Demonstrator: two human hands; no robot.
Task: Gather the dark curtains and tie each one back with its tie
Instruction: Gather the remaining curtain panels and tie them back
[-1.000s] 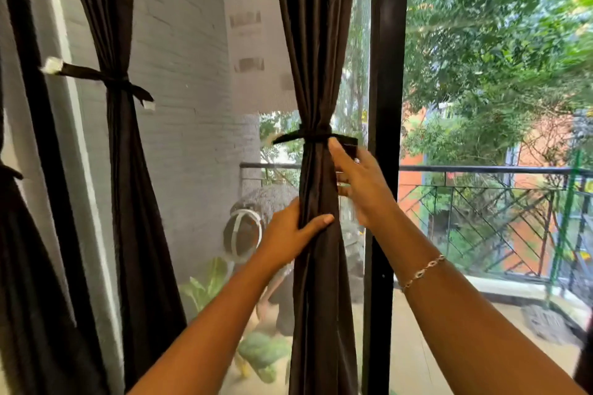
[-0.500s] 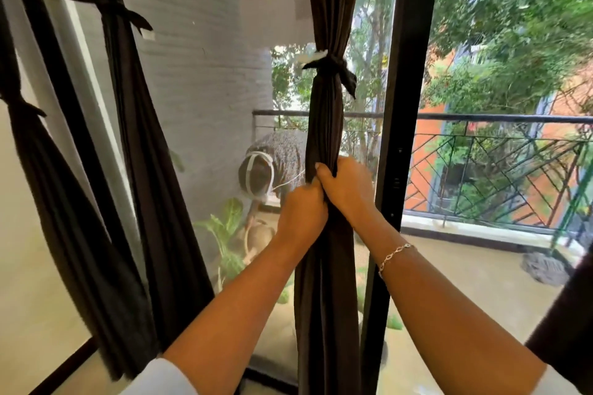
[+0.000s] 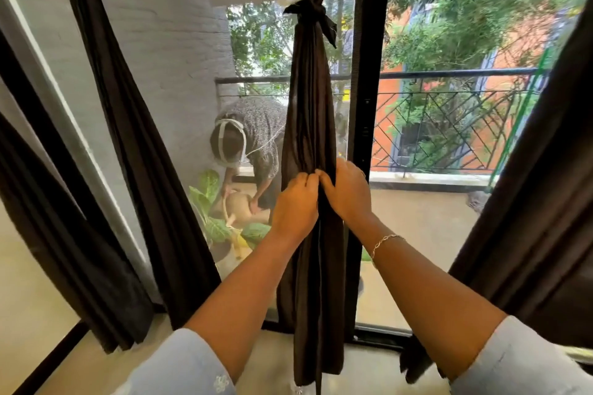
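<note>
Together, left hand [image 3: 295, 205] and right hand [image 3: 348, 194] grip the tied curtain [image 3: 308, 99] (its top cut off).

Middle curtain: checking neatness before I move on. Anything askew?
Only slightly: the black fabric tie on the dark brown middle curtain is knotted lopsidedly, one tail drooping right, the white-tipped end poking left. No tears visible.

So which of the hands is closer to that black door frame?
Right. The right hand grips the middle curtain on the side beside the black door frame; the left hand grips the curtain's other side, farther from the frame.
</note>
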